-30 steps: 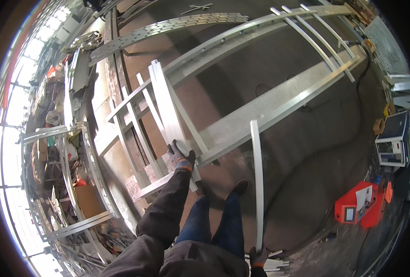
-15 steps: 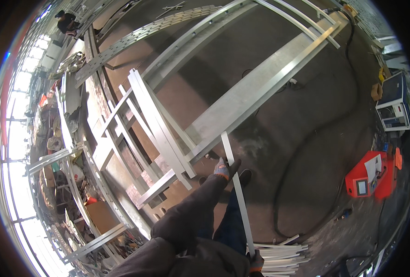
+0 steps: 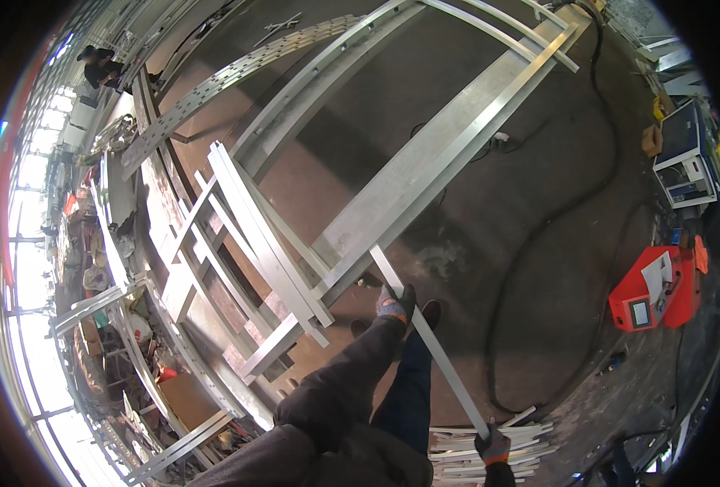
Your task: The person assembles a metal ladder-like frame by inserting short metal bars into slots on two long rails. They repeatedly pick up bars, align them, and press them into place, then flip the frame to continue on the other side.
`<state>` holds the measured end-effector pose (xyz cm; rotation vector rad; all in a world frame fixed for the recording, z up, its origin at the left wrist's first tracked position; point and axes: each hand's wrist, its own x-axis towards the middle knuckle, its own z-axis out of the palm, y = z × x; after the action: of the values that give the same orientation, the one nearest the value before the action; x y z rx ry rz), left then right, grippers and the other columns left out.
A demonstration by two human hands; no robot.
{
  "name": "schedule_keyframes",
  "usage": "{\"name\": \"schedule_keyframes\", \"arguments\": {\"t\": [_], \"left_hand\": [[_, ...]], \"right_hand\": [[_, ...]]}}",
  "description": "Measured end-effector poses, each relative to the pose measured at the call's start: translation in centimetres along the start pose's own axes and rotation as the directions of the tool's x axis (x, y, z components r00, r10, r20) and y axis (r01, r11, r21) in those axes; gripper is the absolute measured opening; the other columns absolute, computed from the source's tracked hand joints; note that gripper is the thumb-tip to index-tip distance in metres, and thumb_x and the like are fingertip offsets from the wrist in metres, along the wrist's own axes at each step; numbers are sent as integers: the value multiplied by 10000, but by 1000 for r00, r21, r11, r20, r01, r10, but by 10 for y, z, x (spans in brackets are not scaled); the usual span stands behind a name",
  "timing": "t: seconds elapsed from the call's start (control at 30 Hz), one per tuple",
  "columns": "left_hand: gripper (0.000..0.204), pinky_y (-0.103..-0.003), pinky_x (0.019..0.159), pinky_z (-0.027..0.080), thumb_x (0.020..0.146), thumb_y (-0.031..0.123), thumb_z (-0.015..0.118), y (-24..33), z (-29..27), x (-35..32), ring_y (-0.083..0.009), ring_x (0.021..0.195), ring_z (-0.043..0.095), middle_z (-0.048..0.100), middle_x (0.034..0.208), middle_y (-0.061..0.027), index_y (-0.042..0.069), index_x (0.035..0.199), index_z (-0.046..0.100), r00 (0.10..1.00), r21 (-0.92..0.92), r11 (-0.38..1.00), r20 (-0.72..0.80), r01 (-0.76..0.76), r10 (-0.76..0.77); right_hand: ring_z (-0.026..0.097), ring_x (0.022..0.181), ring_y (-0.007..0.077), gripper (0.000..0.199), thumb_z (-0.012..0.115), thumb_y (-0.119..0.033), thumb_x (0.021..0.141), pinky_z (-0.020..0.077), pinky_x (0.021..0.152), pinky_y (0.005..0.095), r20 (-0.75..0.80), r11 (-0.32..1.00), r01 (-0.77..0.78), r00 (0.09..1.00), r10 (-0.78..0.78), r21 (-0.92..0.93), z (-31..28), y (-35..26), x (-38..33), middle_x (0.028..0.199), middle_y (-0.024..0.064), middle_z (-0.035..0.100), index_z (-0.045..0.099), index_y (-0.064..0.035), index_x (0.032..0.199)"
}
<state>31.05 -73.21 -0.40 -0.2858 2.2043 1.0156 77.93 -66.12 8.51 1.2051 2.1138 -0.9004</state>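
A long, pale metal bar (image 3: 437, 349) slants across in front of me, held at two places. My left hand (image 3: 396, 303), in a grey glove with an orange cuff, is closed round it near its far end. At its near end my right hand (image 3: 492, 446), gloved the same way, grips it low on the right. The bar's far tip lies close to the near corner of a wide silver metal channel (image 3: 425, 174); whether they touch I cannot tell. Beside my right hand, a pile of similar bars (image 3: 457, 453) lies on the floor.
Several loose metal profiles (image 3: 262, 235) lie across a frame at left. A red machine with a small screen (image 3: 656, 292) and a blue-white cabinet (image 3: 688, 166) stand at right. A black hose (image 3: 494, 341) curves over the floor. Another person (image 3: 100, 69) is at the far left.
My right hand has swung outward to the right with the bar's near end, so the bar slants more. The view has shifted slightly, and the far tip stays by the channel's corner.
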Motion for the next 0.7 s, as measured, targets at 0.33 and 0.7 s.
{"name": "schedule_keyframes", "arguments": {"t": [0.33, 0.7], "left_hand": [[547, -435, 821, 552, 843, 377, 735, 15, 1, -5, -355, 943, 705, 703, 1006, -202, 16, 1205, 541, 998, 39, 999, -52, 26, -24], [592, -510, 989, 442, 843, 352, 719, 60, -94, 60, -410, 1146, 544, 597, 1237, -201, 120, 1360, 548, 778, 619, 662, -126, -423, 615]], "right_hand": [[711, 788, 364, 252, 745, -268, 797, 561, 719, 448, -61, 995, 26, 998, -32, -98, -6, 27, 49, 821, 163, 720, 691, -96, 974], [695, 918, 405, 369, 769, -278, 804, 551, 820, 476, -326, 979, 131, 929, -175, -154, -2, 65, 120, 973, 206, 719, 712, -85, 1113]]}}
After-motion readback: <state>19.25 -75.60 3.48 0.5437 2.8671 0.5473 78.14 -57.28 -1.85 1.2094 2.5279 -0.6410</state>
